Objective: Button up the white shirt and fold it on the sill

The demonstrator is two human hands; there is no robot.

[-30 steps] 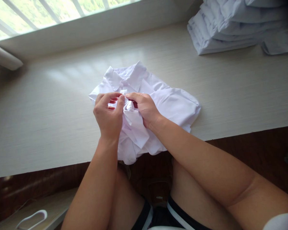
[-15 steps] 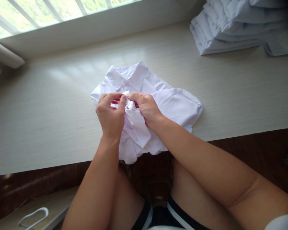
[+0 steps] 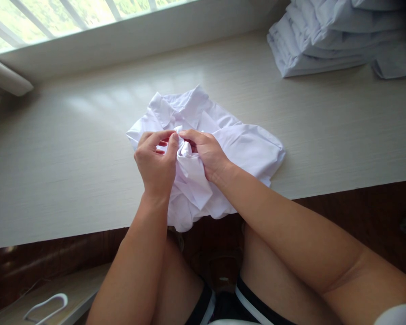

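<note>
At the near middle of the pale table (image 3: 54,171), we record one white shirt (image 3: 246,151), crumpled, collar turned toward the window, its lower part spilling over the table's front edge toward our lap. The cloth lies bunched in loose folds, one sleeve or panel spread out to our right.

Our left hand (image 3: 155,164) sits on the shirt's front, fingers curled narrow, thumb and forefinger pinched on a small fold of fabric just below the collar. Our right hand (image 3: 206,153) meets it from the other side, fingertips touching the same fold, likewise pinched close on the cloth. The two hands touch or nearly touch at the fingertips; what lies between them, whether a button or only fabric, we cannot tell.

Both forearms rise from below the table edge, bare, crossing over the hanging part of the shirt.

Further out, at the far right corner of the table, we note a stack of folded white garments (image 3: 328,40), well apart from the shirt. Along the far side runs a window sill (image 3: 128,40) with bright panes above. Below the table at lower left, on a low wooden surface, lies a white hanger (image 3: 45,304), only partly in view.
</note>
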